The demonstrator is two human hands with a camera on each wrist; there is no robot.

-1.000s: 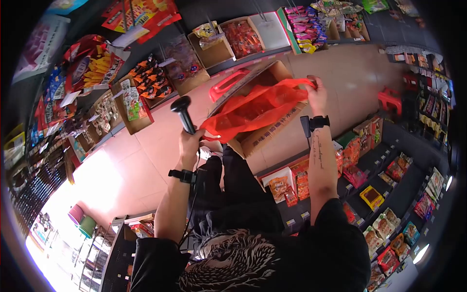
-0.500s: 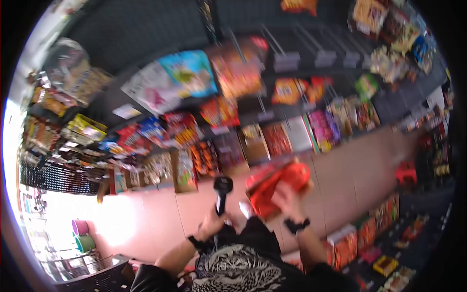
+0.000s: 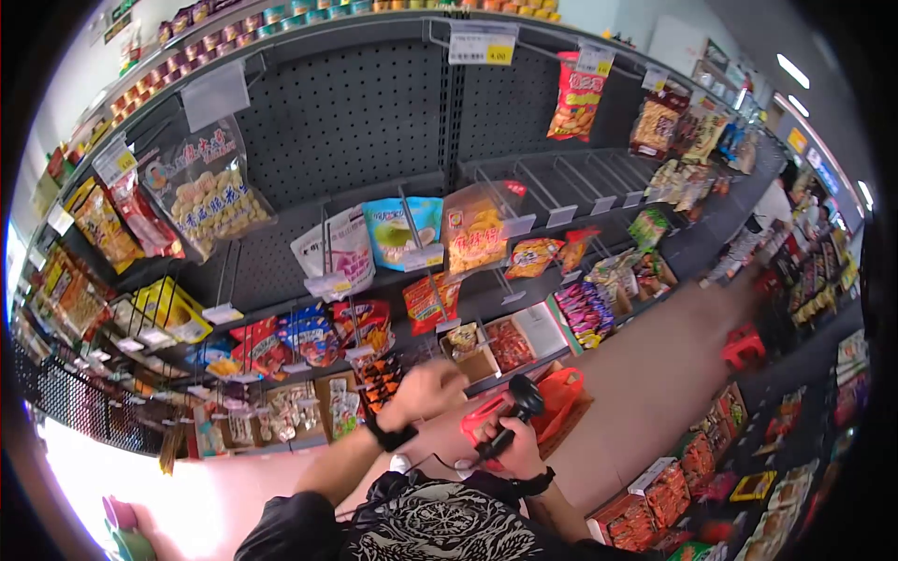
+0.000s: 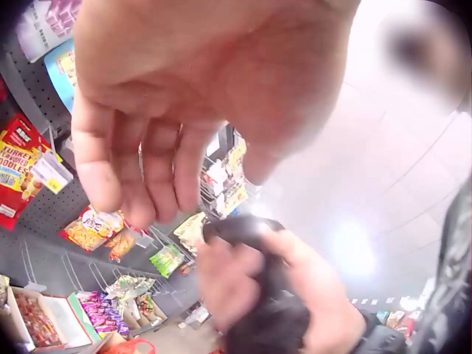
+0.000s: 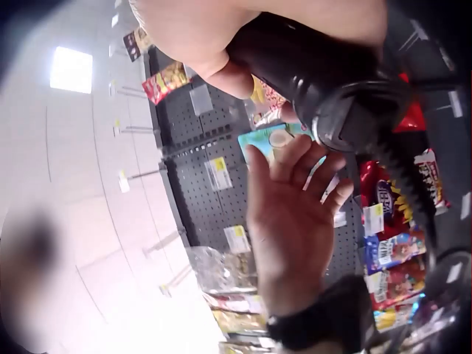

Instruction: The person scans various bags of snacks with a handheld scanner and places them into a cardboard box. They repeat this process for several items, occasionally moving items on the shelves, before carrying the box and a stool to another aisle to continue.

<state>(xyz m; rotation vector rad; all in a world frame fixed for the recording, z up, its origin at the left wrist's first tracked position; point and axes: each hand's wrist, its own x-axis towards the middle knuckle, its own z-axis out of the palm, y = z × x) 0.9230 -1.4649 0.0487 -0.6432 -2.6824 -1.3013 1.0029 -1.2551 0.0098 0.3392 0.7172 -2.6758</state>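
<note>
A black handheld barcode scanner (image 3: 525, 396) with a cord is gripped by its handle in my right hand (image 3: 519, 451), in front of my body. The right wrist view shows those fingers wrapped round the dark handle (image 5: 302, 59). To its left, my left hand (image 3: 428, 391) is raised with nothing in it. Its fingers (image 4: 158, 162) are relaxed and slightly bent in the left wrist view. Below the scanner, a red plastic bag (image 3: 559, 396) lies in a cardboard box (image 3: 572, 426) near the floor. Beside the box is a red plastic piece (image 3: 475, 417), partly hidden by the scanner.
Ahead stands a dark pegboard shelf (image 3: 355, 122) with hanging snack bags, such as a peanut bag (image 3: 210, 201), and price tags. Open boxes of small packets (image 3: 510, 344) line its base. Another snack shelf (image 3: 781, 439) runs on the right. A red stool (image 3: 744, 346) stands in the aisle.
The scanner has passed from my left hand to my right. My right hand has let go of the red bag, which is now lower in the box. The head view has tilted up toward the shelf.
</note>
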